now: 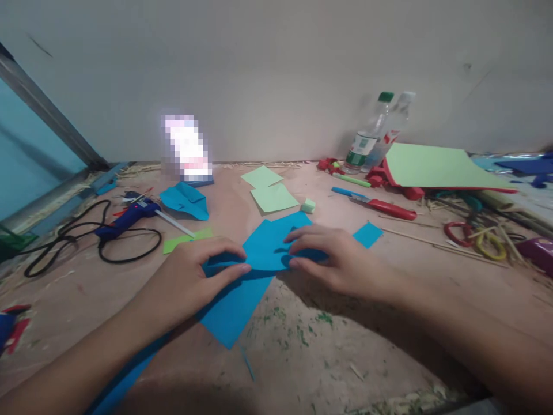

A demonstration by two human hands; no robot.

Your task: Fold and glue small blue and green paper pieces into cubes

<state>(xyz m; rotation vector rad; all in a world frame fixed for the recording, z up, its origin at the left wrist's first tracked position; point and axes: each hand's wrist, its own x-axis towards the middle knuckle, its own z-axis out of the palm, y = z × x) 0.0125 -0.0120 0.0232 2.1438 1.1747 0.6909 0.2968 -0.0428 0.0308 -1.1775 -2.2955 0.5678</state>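
Both of my hands are at a folded sheet of blue paper (268, 260) in the middle of the table. Its left edge is pinched between the thumb and fingers of my left hand (194, 270). At the right end, my right hand (341, 256) grips the paper the same way, fingers curled over the top. Below the fold lies a flat piece of blue paper (235, 314); whether it is a separate sheet I cannot tell. A small blue rectangle of paper (368, 235) is right of my right hand. Light green paper (170, 243) lies beyond my left hand.
At left are a blue glue gun (133, 218) with a looped black cord and a crumpled blue paper (185, 200). Pale green squares (274, 197) and a lit phone (190, 150) stand farther back. To the right are a red-handled cutter (391, 208), bottles (362, 151), scissors (460, 233) and thin sticks (410, 238).
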